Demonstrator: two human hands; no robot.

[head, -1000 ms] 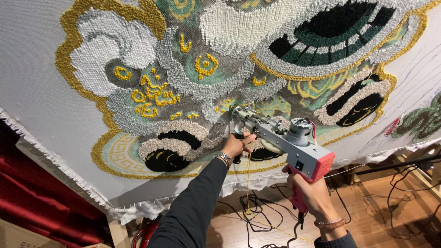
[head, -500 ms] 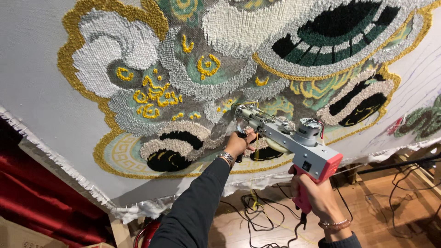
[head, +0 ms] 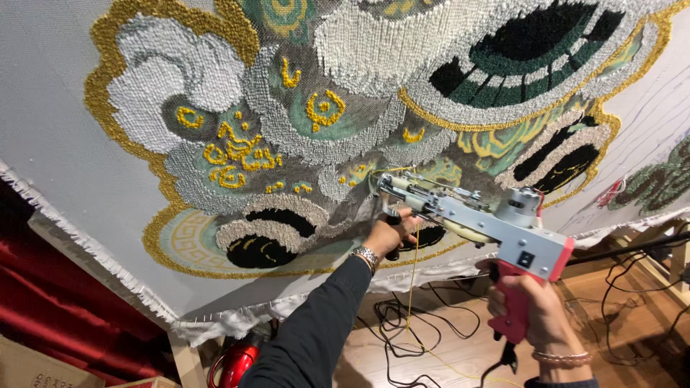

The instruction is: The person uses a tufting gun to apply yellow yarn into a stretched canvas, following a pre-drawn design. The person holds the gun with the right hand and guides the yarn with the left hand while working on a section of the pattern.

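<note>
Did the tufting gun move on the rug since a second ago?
Yes. The tufting gun slid slightly right across the cloth: its tip now sits further right of the yellow swirls.

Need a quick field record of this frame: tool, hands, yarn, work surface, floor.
tool: grey metal tufting gun with red grip, tip against the cloth
left hand: on the gun's black front handle, metal wristwatch on wrist
right hand: wrapped around the red grip, bead bracelet on wrist
yarn: thin yellow strand hanging from the gun
surface: stretched grey backing cloth with partly tufted gold, white, green and black design
floor: wood, black cables
</note>
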